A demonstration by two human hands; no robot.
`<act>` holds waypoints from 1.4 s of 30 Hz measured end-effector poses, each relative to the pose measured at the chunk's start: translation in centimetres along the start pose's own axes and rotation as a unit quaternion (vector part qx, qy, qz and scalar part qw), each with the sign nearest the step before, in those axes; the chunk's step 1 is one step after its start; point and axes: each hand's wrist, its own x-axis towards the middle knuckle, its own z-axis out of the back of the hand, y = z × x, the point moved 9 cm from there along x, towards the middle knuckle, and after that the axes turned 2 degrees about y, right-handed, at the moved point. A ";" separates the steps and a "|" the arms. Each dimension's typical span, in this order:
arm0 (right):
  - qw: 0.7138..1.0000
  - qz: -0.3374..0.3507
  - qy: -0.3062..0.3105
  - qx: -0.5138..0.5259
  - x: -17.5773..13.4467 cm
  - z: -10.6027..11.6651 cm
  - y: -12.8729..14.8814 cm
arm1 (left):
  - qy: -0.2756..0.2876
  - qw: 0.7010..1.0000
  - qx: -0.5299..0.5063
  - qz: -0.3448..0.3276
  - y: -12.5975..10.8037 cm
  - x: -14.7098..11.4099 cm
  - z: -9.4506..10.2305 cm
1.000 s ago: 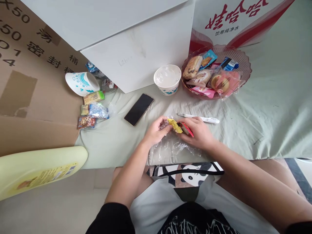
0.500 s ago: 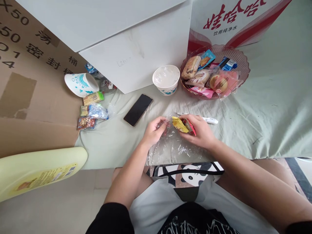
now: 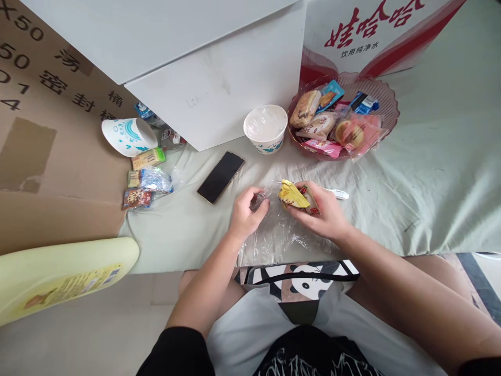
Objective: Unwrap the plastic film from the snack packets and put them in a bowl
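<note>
My right hand (image 3: 324, 211) is closed around a yellow snack packet (image 3: 293, 195), with a second, paler packet with red marks (image 3: 313, 204) against the palm. Facing it, my left hand (image 3: 247, 211) has its thumb and fingers curled at the edge of a crinkled clear plastic bag (image 3: 270, 237), which spreads over the cloth below both hands. Behind my right hand, the white handle of a knife (image 3: 340, 194) sticks out; the rest of it is mostly covered.
A phone (image 3: 221, 177) lies left of the hands. Behind stand a plastic-lined paper bowl (image 3: 266, 130) and a pink basket (image 3: 392, 112) of wrapped snacks. At left, a tipped paper bowl (image 3: 129, 137) and several snack packets (image 3: 138, 198) lie beside a cardboard box (image 3: 74, 156). White boxes (image 3: 219, 83) rise behind.
The packets in my right hand have turned and lifted slightly, showing more of the yellow one. My left thumb and fingertips have parted a little. The knife's blade end is less visible.
</note>
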 end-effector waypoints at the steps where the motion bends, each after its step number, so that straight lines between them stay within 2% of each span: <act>1: 1.000 -0.002 0.004 0.002 0.0 -0.1 -0.1 | -0.006 1.000 -0.008 0.006 0.3 0.1 0.1; 12: 0.999 0.016 0.051 -0.002 -0.2 -1.3 0.2 | -0.003 0.997 -0.067 0.028 0.3 0.1 0.0; 19: 0.999 0.009 0.052 -0.008 -0.2 -1.5 0.0 | 0.014 0.997 -0.078 0.024 0.2 0.2 -0.2; 25: 0.999 0.017 0.045 -0.012 -0.2 -1.4 0.1 | 0.007 0.995 -0.093 0.047 0.6 0.1 -0.2; 42: 0.998 0.005 0.064 -0.005 -0.1 -1.7 -0.1 | 0.037 0.998 -0.054 0.020 0.1 0.2 -0.7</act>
